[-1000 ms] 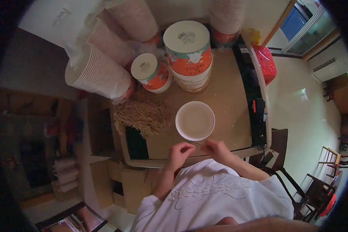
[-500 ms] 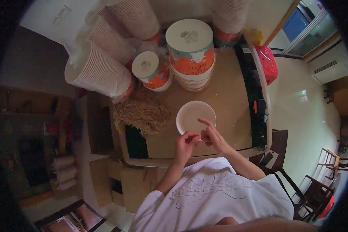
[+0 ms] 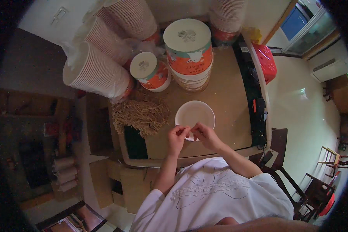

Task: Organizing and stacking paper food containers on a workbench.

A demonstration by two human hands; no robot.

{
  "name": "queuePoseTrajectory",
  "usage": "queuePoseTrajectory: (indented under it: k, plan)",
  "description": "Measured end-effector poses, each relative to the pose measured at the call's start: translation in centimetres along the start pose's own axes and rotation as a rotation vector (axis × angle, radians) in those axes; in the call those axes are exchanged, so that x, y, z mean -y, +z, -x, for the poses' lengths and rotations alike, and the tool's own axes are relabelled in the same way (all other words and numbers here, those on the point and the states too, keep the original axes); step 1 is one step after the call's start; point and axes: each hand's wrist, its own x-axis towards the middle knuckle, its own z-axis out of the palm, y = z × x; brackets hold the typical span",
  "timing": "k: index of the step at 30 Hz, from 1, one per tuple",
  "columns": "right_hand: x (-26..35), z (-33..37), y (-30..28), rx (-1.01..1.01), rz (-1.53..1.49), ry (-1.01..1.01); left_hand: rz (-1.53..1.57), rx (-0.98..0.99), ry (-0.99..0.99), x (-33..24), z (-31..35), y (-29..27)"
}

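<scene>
A round white bowl [image 3: 197, 111] rests on the brown table covering in front of me, and its inside looks pale. Over its near rim my left hand [image 3: 177, 138] is pinched closed, thumb against fingers. My right hand [image 3: 205, 135] meets it there, its fingers also curled into a pinch. Whatever the fingertips hold is too small to make out. To the left of the bowl lies a heap of brown stringy fibres [image 3: 141, 116], touched by neither hand.
Upturned printed paper tubs [image 3: 188, 46] stand stacked beyond the bowl, with a smaller tub stack [image 3: 149, 71] beside them. Wrapped stacks of white cups [image 3: 98, 69] lean at the far left. A black device [image 3: 260, 106] sits along the right edge, near a red plastic basket [image 3: 266, 63].
My right hand has turned and drawn in its extended index finger. Both hands have moved slightly left and forward, the fingertips meeting over the bowl's near rim.
</scene>
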Motion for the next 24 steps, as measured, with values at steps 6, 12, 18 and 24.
queuePoseTrajectory:
  k: [6, 12, 18, 24]
  plan:
    - [11.0, 5.8, -4.2, 0.098, -0.144, -0.052, -0.352, -0.342, 0.256, 3.5, -2.1, -2.6]
    - [10.8, 7.9, -4.9, 0.226, -0.291, -0.336, -0.516, -0.177, 0.284, 6.1, -5.2, -0.9]
    - [9.4, 7.8, -4.4, 0.164, -0.231, -0.343, -0.813, -0.095, 0.373, 3.4, -3.7, 1.0]
    - [7.0, 8.2, -4.0, 0.049, -0.191, -0.358, -0.771, -0.098, 0.415, 3.2, -3.5, 1.6]
